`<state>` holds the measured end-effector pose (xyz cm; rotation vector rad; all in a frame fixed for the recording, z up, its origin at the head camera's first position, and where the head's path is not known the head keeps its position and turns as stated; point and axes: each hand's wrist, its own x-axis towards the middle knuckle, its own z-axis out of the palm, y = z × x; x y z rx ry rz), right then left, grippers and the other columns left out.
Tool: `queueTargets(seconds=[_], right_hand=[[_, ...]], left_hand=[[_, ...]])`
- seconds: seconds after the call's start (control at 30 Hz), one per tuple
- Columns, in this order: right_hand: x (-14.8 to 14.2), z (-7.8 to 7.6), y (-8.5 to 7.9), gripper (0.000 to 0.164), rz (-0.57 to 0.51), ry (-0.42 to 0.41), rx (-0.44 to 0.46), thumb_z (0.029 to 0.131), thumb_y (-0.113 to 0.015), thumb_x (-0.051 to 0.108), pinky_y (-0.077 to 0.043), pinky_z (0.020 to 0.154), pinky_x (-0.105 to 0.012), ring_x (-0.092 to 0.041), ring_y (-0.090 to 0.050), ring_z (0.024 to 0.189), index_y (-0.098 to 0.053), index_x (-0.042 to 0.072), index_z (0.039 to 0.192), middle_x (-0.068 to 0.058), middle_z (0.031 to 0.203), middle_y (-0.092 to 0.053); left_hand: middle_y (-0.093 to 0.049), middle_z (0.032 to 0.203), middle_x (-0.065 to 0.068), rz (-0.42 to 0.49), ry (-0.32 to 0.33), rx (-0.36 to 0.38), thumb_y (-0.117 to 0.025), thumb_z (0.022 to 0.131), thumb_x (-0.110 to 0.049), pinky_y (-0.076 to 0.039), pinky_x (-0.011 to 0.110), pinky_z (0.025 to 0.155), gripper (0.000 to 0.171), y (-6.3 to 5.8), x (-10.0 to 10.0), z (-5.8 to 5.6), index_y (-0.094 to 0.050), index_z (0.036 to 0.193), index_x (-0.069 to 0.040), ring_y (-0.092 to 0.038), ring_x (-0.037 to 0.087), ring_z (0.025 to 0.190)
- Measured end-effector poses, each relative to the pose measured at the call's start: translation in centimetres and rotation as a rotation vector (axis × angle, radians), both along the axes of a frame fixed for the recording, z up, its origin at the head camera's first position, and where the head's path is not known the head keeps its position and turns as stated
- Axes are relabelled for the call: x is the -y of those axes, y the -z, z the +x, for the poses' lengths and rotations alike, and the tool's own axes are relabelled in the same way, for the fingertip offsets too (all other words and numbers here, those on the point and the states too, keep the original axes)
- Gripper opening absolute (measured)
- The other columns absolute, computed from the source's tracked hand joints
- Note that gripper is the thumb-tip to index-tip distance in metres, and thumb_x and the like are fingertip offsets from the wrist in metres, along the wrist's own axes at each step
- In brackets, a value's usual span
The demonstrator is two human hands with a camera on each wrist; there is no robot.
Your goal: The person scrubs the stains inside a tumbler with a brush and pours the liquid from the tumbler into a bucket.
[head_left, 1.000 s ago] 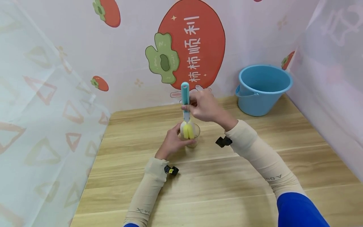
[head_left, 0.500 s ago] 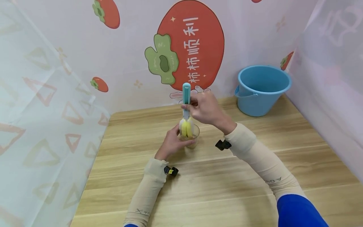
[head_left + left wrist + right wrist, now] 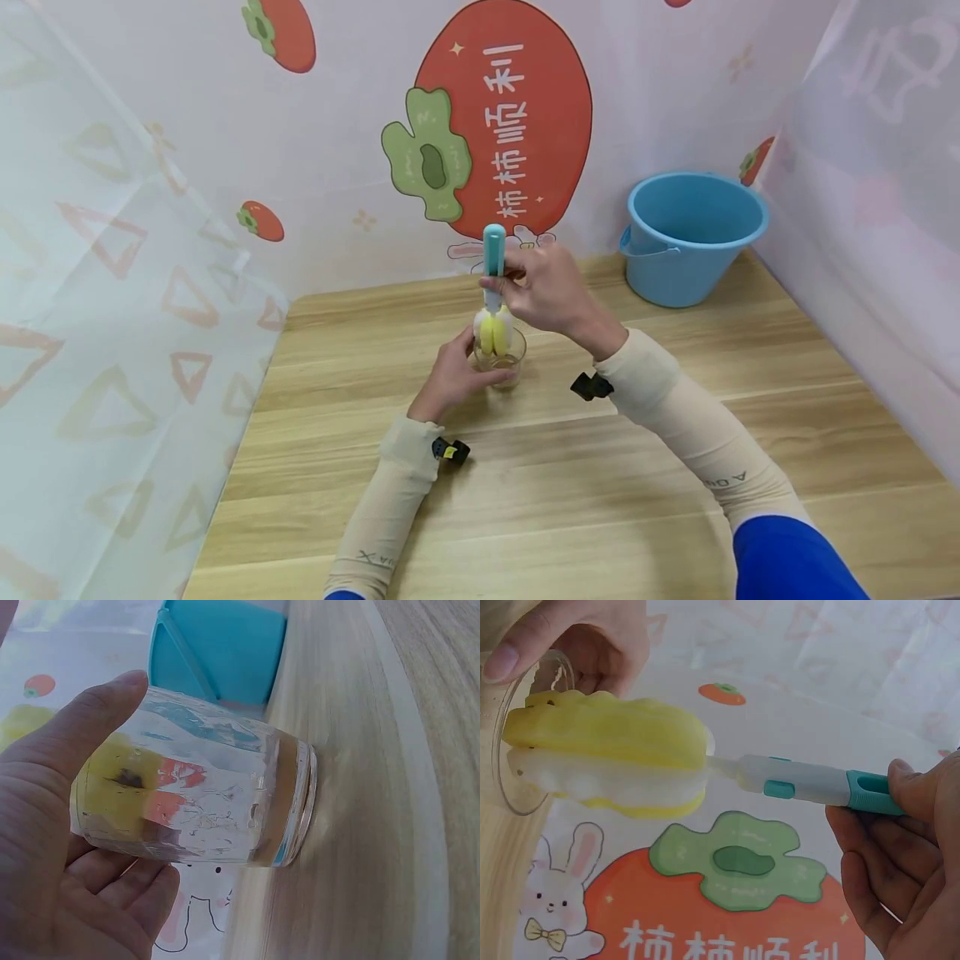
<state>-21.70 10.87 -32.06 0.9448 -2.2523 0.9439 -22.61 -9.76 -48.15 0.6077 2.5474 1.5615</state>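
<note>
In the head view my left hand holds a clear drinking glass at the table, thumb on the near side and fingers on the far side. The left wrist view shows the glass upright, its base at the wood surface. My right hand pinches the teal-and-white handle of a sponge brush above it. The brush's yellow-and-white sponge head is partly inside the glass mouth, with most of it outside the rim. Small dark spots mark the sponge's tip.
A light blue bucket with a handle stands at the table's back right corner. The wooden table meets a printed cloth wall behind, with more cloth hanging on both sides.
My right hand has drawn the sponge head slightly upward relative to the glass rim, and the handle looks a little more foreshortened. My left hand and the glass have barely moved.
</note>
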Motion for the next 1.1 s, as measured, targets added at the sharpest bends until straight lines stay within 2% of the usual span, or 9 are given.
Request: queueTargets(seconds=[0.07, 0.23, 0.47, 0.53, 0.67, 0.73, 0.9, 0.97, 1.1], right_hand=[[0.0, -0.1, -0.1, 0.012, 0.024, 0.012, 0.015, 0.093, -0.082, 0.017, -0.057, 0.069, -0.037, -0.022, -0.080, 0.076, -0.079, 0.005, 0.092, -0.008, 0.082, -0.082], [0.3, -1.0, 1.0, 0.016, 0.115, 0.038, 0.093, 0.096, -0.079, 0.021, -0.053, 0.055, -0.030, -0.019, -0.076, 0.067, -0.079, 0.006, 0.091, -0.007, 0.079, -0.081], [0.1, -0.7, -0.5, 0.015, 0.062, 0.038, 0.007, 0.092, -0.083, 0.019, -0.057, 0.062, -0.037, -0.023, -0.077, 0.072, -0.077, 0.005, 0.090, -0.008, 0.081, -0.081], [-0.1, -0.6, -0.5, 0.015, 0.082, 0.039, 0.029, 0.093, -0.082, 0.019, -0.057, 0.058, -0.035, -0.021, -0.076, 0.068, -0.078, 0.005, 0.091, -0.008, 0.081, -0.081], [0.1, -0.9, 0.7, 0.017, 0.148, 0.054, 0.097, 0.096, -0.080, 0.021, -0.050, 0.051, -0.028, -0.017, -0.070, 0.057, -0.080, 0.004, 0.093, -0.008, 0.079, -0.080], [0.2, -1.2, 1.0, 0.017, 0.154, 0.061, 0.104, 0.096, -0.080, 0.022, -0.049, 0.055, -0.030, -0.018, -0.070, 0.058, -0.079, 0.004, 0.094, -0.008, 0.078, -0.080], [0.0, -0.9, -0.6, 0.018, 0.128, 0.075, 0.037, 0.094, -0.081, 0.021, -0.052, 0.062, -0.037, -0.024, -0.074, 0.066, -0.078, 0.003, 0.092, -0.010, 0.080, -0.080], [-0.1, -0.6, -1.1, 0.019, 0.129, 0.082, 0.026, 0.094, -0.081, 0.021, -0.054, 0.060, -0.036, -0.025, -0.074, 0.067, -0.077, 0.003, 0.092, -0.010, 0.081, -0.081], [-0.1, -0.6, -0.5, 0.020, 0.196, 0.095, 0.109, 0.097, -0.078, 0.024, -0.051, 0.057, -0.032, -0.020, -0.069, 0.060, -0.079, 0.003, 0.097, -0.008, 0.078, -0.079]], left_hand=[[-0.067, 0.136, -0.011, 0.001, -0.003, -0.002, -0.094, 0.077, -0.047, -0.039, 0.052, 0.125, 0.081, -0.1, 0.0, 0.0, -0.055, 0.146, -0.030, -0.055, 0.019, 0.144], [-0.067, 0.138, -0.009, 0.003, 0.001, -0.004, -0.094, 0.079, -0.045, -0.038, 0.053, 0.125, 0.085, 0.1, 0.1, 0.1, -0.053, 0.151, -0.027, -0.056, 0.020, 0.144], [-0.066, 0.138, -0.012, 0.003, -0.005, -0.001, -0.094, 0.077, -0.049, -0.040, 0.054, 0.124, 0.086, 0.1, 0.2, 0.1, -0.053, 0.151, -0.030, -0.054, 0.019, 0.145], [-0.066, 0.138, -0.012, 0.002, -0.005, -0.002, -0.093, 0.077, -0.050, -0.039, 0.055, 0.125, 0.086, 0.1, 0.1, 0.0, -0.053, 0.150, -0.032, -0.055, 0.019, 0.144], [-0.066, 0.139, -0.013, -0.014, -0.017, -0.007, -0.095, 0.078, -0.046, -0.039, 0.057, 0.124, 0.084, 0.0, 0.1, 0.0, -0.053, 0.150, -0.036, -0.054, 0.019, 0.145], [-0.066, 0.139, -0.012, -0.020, -0.022, -0.010, -0.095, 0.078, -0.043, -0.039, 0.057, 0.124, 0.084, 0.0, 0.1, 0.0, -0.053, 0.150, -0.035, -0.053, 0.019, 0.145], [-0.067, 0.137, -0.012, 0.015, -0.003, -0.002, -0.095, 0.077, -0.045, -0.038, 0.053, 0.126, 0.087, 0.1, 0.2, 0.0, -0.053, 0.151, -0.032, -0.054, 0.018, 0.145], [-0.067, 0.137, -0.012, 0.025, 0.004, 0.005, -0.095, 0.077, -0.046, -0.038, 0.053, 0.126, 0.086, 0.1, 0.2, -0.1, -0.052, 0.151, -0.033, -0.053, 0.018, 0.145], [-0.064, 0.142, -0.012, 0.003, -0.008, 0.004, -0.095, 0.077, -0.045, -0.038, 0.054, 0.125, 0.085, 0.0, 0.1, 0.0, -0.053, 0.150, -0.036, -0.050, 0.020, 0.149]])
